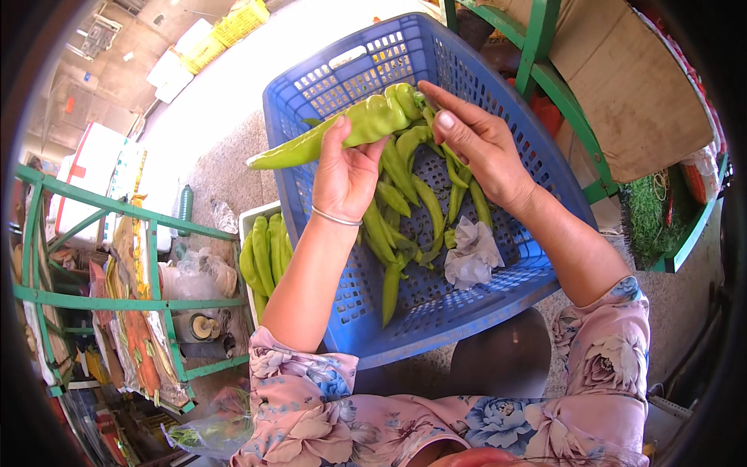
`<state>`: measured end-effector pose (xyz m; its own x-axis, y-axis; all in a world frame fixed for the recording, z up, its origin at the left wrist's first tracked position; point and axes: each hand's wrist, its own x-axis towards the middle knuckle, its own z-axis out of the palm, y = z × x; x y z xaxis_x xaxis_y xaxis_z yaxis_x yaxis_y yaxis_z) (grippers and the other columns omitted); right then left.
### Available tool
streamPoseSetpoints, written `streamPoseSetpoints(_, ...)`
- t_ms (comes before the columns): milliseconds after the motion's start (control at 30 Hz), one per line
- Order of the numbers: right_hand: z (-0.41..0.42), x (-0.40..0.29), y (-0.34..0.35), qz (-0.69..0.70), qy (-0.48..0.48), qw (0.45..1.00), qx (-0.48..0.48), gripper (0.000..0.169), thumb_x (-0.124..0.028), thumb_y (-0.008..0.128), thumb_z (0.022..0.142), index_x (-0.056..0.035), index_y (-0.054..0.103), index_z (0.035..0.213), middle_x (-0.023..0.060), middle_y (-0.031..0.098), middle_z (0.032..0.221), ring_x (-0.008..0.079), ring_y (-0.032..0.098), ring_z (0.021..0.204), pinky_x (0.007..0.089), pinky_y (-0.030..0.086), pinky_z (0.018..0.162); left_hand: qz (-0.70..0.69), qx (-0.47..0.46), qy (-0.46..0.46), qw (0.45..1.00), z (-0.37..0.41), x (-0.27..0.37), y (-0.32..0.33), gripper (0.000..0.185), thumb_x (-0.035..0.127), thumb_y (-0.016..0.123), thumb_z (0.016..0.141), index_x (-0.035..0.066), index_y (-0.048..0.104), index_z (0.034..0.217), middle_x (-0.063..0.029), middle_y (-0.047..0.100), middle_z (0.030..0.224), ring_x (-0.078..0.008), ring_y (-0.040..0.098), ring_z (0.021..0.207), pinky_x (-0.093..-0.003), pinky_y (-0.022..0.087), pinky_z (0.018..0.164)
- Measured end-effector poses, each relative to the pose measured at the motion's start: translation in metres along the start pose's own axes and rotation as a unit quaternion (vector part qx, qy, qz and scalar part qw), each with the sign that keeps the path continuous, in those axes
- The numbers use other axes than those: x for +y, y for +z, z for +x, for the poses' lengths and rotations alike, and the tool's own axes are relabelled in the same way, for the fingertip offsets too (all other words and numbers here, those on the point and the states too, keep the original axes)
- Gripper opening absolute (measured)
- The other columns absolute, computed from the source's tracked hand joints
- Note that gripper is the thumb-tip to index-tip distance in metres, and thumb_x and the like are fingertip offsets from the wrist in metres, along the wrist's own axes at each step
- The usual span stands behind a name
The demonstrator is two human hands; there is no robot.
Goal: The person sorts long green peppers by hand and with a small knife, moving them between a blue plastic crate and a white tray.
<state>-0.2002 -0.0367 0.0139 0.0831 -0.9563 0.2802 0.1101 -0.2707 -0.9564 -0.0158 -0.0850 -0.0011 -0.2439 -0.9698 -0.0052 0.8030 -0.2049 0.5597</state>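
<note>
My left hand [347, 175] holds a long light-green pepper [356, 125] above a blue plastic basket [513, 157], with the thumb across its side. The pepper's tip points left and its stem end points right. At that end my right hand [481, 143] has its thumb and index finger around the stem. A small dark sliver shows between these fingers, too unclear to name. Below, several loose green peppers [429, 204] lie in the basket, partly hidden by my hands. Crumpled white paper or plastic [473, 252] lies in the basket's near right part.
A white container of green peppers [269, 251] stands left of the basket, partly behind my left forearm. Green metal frames [134, 300] hold goods at left; another green frame [534, 46] with cardboard [636, 87] stands at right. A green bottle [185, 210] stands beyond the left frame.
</note>
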Motion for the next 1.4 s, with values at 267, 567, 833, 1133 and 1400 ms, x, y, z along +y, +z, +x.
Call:
streamPoseSetpoints(267, 0.0, -0.002, -0.003, -0.034, -0.008, 0.999, 0.03, 0.041, -0.025, 0.06, 0.089, -0.0083, 0.053, 0.125, -0.0009, 0.061, 0.092, 0.0054, 0.05, 0.08, 0.0206, 0.043, 0.075, -0.046, -0.004, -0.033, 0.998, -0.005, -0.008, 0.01, 0.027, 0.013, 0.059, 0.086, -0.001, 0.049, 0.108, -0.0133, 0.059, 0.11, -0.0271, 0.058, 0.105, -0.0429, 0.047, 0.095)
streamPoseSetpoints(567, 0.017, 0.027, -0.034, -0.054, -0.031, 0.986, 0.157, 0.027, -0.019, 0.057, 0.089, -0.0048, 0.062, 0.112, 0.0017, 0.064, 0.1, 0.0082, 0.056, 0.09, 0.0226, 0.045, 0.079, -0.029, 0.019, 0.001, 0.999, -0.018, 0.016, 0.001, 0.032, 0.028, 0.052, 0.089, -0.001, 0.052, 0.102, -0.0141, 0.062, 0.104, -0.0264, 0.062, 0.096, -0.041, 0.051, 0.09)
streamPoseSetpoints(833, 0.012, 0.03, -0.036, -0.093, 0.058, 0.988, 0.111, 0.041, -0.027, 0.042, 0.098, -0.0116, 0.041, 0.136, -0.0079, 0.035, 0.073, 0.0015, 0.029, 0.061, 0.0168, 0.024, 0.051, 0.225, 0.116, 0.234, 0.939, -0.1, 0.171, -0.07, 0.021, 0.019, 0.05, 0.082, -0.001, 0.054, 0.088, -0.0092, 0.061, 0.081, -0.0268, 0.063, 0.084, -0.0427, 0.052, 0.082)
streamPoseSetpoints(1133, 0.025, 0.033, -0.058, -0.099, 0.11, 0.989, 0.027, 0.048, -0.03, 0.044, 0.097, -0.008, 0.034, 0.138, -0.0059, 0.033, 0.07, 0.0009, 0.029, 0.058, 0.0142, 0.028, 0.05, 0.734, 0.388, 0.062, 0.554, -0.245, 0.14, -0.204, 0.046, 0.034, 0.073, 0.07, 0.003, 0.049, 0.092, -0.0131, 0.062, 0.079, -0.0255, 0.063, 0.07, -0.036, 0.049, 0.063)
streamPoseSetpoints(1400, 0.023, 0.037, -0.053, -0.148, 0.133, 0.98, 0.032, 0.048, -0.031, 0.046, 0.096, -0.009, 0.036, 0.138, -0.0058, 0.032, 0.069, 0.001, 0.028, 0.057, 0.0151, 0.025, 0.049, 0.863, 0.299, -0.054, 0.404, -0.248, 0.087, -0.226, 0.062, 0.054, 0.065, 0.073, 0.002, 0.048, 0.102, -0.0178, 0.058, 0.098, -0.0341, 0.058, 0.087, -0.043, 0.045, 0.073)
